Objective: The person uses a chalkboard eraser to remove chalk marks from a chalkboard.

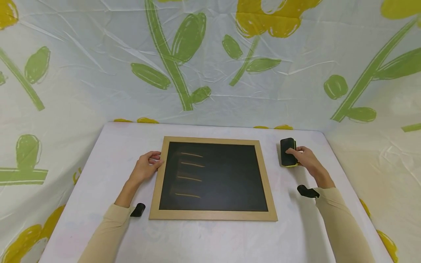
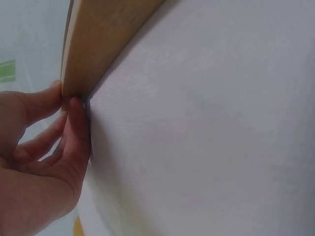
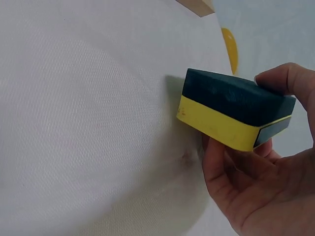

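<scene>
A chalkboard in a light wooden frame lies on the table, with several short orange-brown chalk strokes down its left half. My left hand is at the left side of that frame. The left wrist view shows its thumb and a finger pinching the frame's edge. To the right of the board, my right hand grips a chalkboard eraser, dark on top with a yellow layer below. Its thumb presses the dark face, while the other fingers lie beneath the yellow side.
A white cloth covers the table. Behind and at both sides hangs a curtain printed with green stems and yellow flowers. Each wrist carries a small black device by the beige sleeve.
</scene>
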`<state>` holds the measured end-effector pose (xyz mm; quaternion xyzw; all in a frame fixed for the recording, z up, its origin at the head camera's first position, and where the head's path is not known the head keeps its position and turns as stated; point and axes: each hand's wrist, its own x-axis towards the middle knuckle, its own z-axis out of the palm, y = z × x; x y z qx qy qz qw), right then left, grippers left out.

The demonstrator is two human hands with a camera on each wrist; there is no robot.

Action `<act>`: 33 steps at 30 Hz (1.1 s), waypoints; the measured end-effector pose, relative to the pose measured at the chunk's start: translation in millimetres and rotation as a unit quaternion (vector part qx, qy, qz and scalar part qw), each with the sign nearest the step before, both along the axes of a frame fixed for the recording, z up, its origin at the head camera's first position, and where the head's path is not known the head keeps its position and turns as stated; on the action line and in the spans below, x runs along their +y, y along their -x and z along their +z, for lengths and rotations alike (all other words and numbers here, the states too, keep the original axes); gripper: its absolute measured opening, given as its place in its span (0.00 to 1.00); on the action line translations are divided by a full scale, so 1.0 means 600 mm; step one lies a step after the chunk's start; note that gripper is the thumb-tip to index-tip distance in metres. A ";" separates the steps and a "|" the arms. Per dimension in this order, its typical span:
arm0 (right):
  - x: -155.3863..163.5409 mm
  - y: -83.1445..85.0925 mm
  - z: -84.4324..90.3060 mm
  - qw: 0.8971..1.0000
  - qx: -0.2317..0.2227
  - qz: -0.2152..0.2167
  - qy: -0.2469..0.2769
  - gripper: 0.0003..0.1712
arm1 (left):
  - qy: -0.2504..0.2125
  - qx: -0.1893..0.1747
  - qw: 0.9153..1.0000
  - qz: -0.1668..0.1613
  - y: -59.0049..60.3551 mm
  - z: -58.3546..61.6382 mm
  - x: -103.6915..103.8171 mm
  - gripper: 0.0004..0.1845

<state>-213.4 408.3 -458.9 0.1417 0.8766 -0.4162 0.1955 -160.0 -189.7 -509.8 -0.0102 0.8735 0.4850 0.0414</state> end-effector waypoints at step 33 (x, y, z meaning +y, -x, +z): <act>-0.062 -0.013 0.003 0.990 0.085 0.099 0.050 0.30 | -0.012 0.004 1.000 -0.001 -0.002 -0.013 -0.003 0.23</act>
